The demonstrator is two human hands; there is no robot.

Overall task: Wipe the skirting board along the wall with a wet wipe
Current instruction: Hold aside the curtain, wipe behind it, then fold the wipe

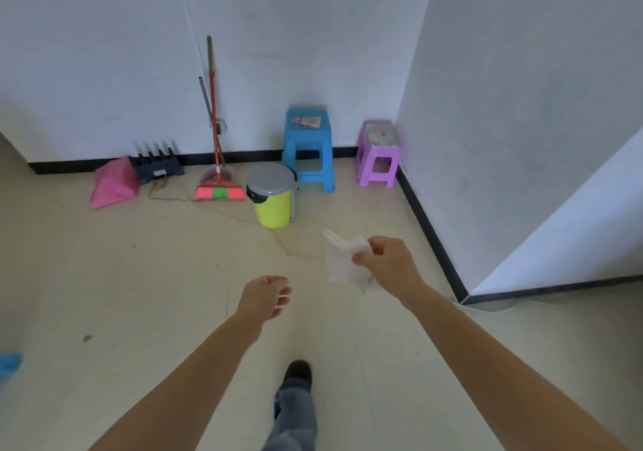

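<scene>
The person stands on a pale beige tiled floor [104, 276] with both bare forearms stretched forward. The right hand [386, 262], at about one o'clock from the person, pinches a crumpled white wet wipe [342, 259] between thumb and curled fingers. The wipe hangs in the air to the left of the knuckles, above the floor and touching no wall. The left hand [266, 295], at about twelve o'clock and nearer the body, is released: its fingers are loosely curled and hold nothing.

A black skirting board [431, 235] runs along the foot of the white wall at two o'clock. It turns the corner and continues along the far wall at twelve o'clock. The wipe is near the right-hand stretch but apart from it.

Straight ahead, beyond the hands, stands a round yellow-green plastic bin with a grey lid [273, 196]. Just behind it is a blue plastic stool [308, 148] against the far wall, with small items on its seat that are too small to tell. A purple plastic stool [377, 153] sits in the corner at one o'clock.

At eleven o'clock a red-handled broom with pink and green bristles [219, 191] leans on the wall. Left of it are a black ribbed rack [158, 165] and a pink plastic dustpan [113, 182]. A dark shoe [297, 374] shows at six o'clock.
</scene>
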